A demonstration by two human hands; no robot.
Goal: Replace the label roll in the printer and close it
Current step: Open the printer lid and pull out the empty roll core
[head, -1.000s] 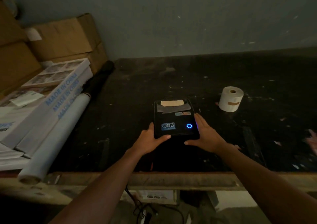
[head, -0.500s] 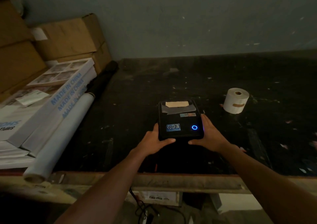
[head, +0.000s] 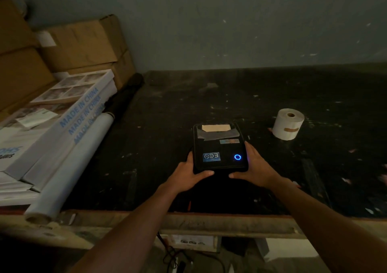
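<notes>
A small black label printer (head: 219, 148) lies flat on the dark tabletop, lid closed, with a blue glowing ring button, a blue sticker and a strip of paper at its far slot. My left hand (head: 188, 174) grips its near left corner, thumb along the front edge. My right hand (head: 254, 168) grips the near right side, fingers laid along the edge. A white label roll (head: 288, 124) stands upright on the table to the right, past the printer, apart from both hands.
Cardboard boxes (head: 83, 44), flat white cartons (head: 62, 122) and a rolled white sheet (head: 71, 166) are stacked along the left. The dark table (head: 167, 126) meets a wall behind. Its worn front edge (head: 209, 220) runs below my arms; cables hang underneath.
Both hands stay on the printer in the same grip. The printer, roll and hands keep their places relative to one another; only the view shifts slightly.
</notes>
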